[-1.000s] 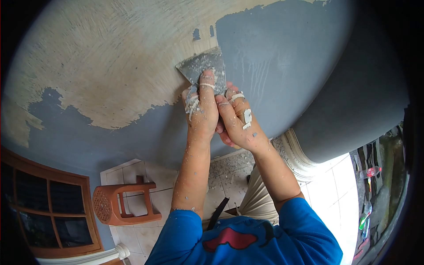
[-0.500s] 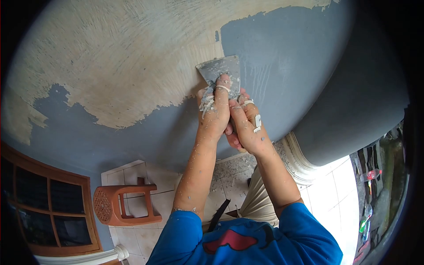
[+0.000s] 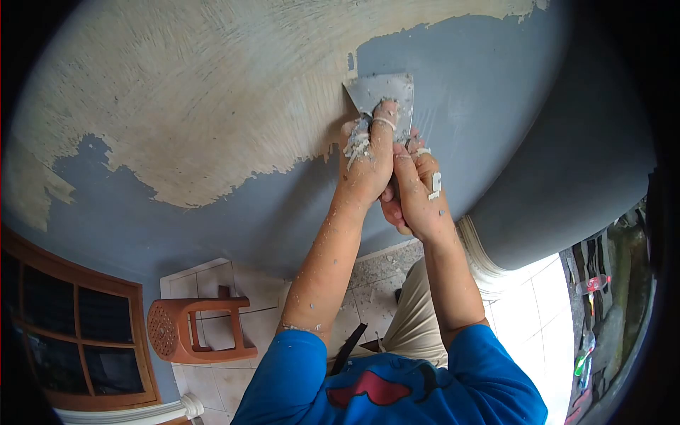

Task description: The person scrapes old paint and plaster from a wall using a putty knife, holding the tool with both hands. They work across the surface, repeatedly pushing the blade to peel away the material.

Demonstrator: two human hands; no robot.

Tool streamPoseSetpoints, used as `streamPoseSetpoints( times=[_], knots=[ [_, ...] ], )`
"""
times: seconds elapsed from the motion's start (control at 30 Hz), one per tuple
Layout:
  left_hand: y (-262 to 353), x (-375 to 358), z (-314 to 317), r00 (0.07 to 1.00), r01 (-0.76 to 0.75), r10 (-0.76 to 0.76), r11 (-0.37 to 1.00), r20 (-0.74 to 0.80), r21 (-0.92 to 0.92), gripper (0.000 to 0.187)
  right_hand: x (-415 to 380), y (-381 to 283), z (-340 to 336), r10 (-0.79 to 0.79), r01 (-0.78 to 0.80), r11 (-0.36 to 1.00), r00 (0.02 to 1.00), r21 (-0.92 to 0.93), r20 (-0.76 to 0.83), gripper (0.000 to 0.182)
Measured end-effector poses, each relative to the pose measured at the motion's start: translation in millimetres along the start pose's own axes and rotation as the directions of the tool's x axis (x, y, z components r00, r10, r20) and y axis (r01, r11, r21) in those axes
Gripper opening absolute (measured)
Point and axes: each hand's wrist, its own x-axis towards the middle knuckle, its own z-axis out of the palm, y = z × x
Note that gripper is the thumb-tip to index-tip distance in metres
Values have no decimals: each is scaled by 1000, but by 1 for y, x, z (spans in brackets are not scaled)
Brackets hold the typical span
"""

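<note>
Metal scraper [image 3: 380,92], flat and trapezoid with a paint-smeared blade, is lying pressed against the wall [image 3: 489,78], right at the ragged border where smooth grey-blue paint is meeting bare, streaky beige plaster [image 3: 184,92]. Both hands are gripping it together: the left hand [image 3: 368,159] is clasping the handle with its forefinger stretched up the blade, and the right hand [image 3: 419,195] is wrapping in beside it, touching. White flakes are speckling both raised forearms. Below, a terracotta plastic stool [image 3: 195,326] is lying tipped on pale floor tiles [image 3: 538,297] near a wooden-framed window [image 3: 78,333].
</note>
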Motion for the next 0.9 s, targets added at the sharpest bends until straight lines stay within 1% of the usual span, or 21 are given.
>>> streamPoseSetpoints(
  times=[0.03,0.07,0.17,0.2,0.27,0.3,0.33,0.4,0.43,0.47,0.53,0.57,0.6,0.7,0.73,0.83,0.87,0.9],
  knots=[
    [6,3,2,1000,4,-4,1000,-11,21,47,4,-12,5,-2,2,999,1000,36,-10,36],
    [17,6,5,999,-51,51,999,18,-20,48,6,-22,7,-2,3,997,1000,71,-20,37],
    [37,11,11,1000,-24,24,1000,-3,-12,50,12,-37,3,-9,8,1000,999,26,31,36],
    [42,3,7,998,34,-33,999,56,-11,46,10,-37,3,-19,19,1000,999,1,29,36],
    [23,-5,16,999,19,-23,988,-27,-151,44,3,-19,-6,-129,133,977,991,-164,39,36],
    [14,-7,19,998,8,-23,976,-63,-218,43,2,-14,-7,-135,140,974,990,-179,39,35],
    [8,-7,14,998,53,-56,985,-14,-166,41,1,-9,-9,-141,146,970,989,-195,38,35],
    [7,2,10,1000,-6,8,994,16,-113,42,3,-7,-10,-164,171,960,985,-221,52,34],
    [11,4,9,999,-37,39,995,30,-88,43,6,-13,-8,-156,162,967,987,-195,44,34],
    [17,4,9,997,-37,44,993,59,-109,45,8,-20,-6,-149,153,974,988,-168,35,33],
    [31,12,8,996,4,4,996,91,-87,46,13,-38,6,-97,96,995,995,-35,-26,34],
    [37,14,7,994,21,-13,997,105,-76,46,12,-37,5,-120,119,991,993,-62,-14,34],
    [42,9,10,997,44,-41,998,60,-54,46,10,-38,3,-124,123,989,992,-78,-6,34],
    [11,-1,14,997,-57,66,977,38,-204,44,-3,-18,-6,-109,108,986,994,-130,0,33],
    [4,-3,15,999,-25,31,968,20,-249,43,-6,-12,-6,-107,105,986,994,-132,-7,32],
    [3,4,14,999,-38,42,978,13,-203,44,0,-16,-4,-128,124,983,992,-134,-20,31],
    [9,11,10,994,-81,89,989,60,-125,46,4,-23,-2,-143,139,981,989,-134,-26,31],
    [22,14,8,992,-55,66,993,106,-104,46,8,-33,1,-157,151,980,987,-131,-40,31]
  ],
)
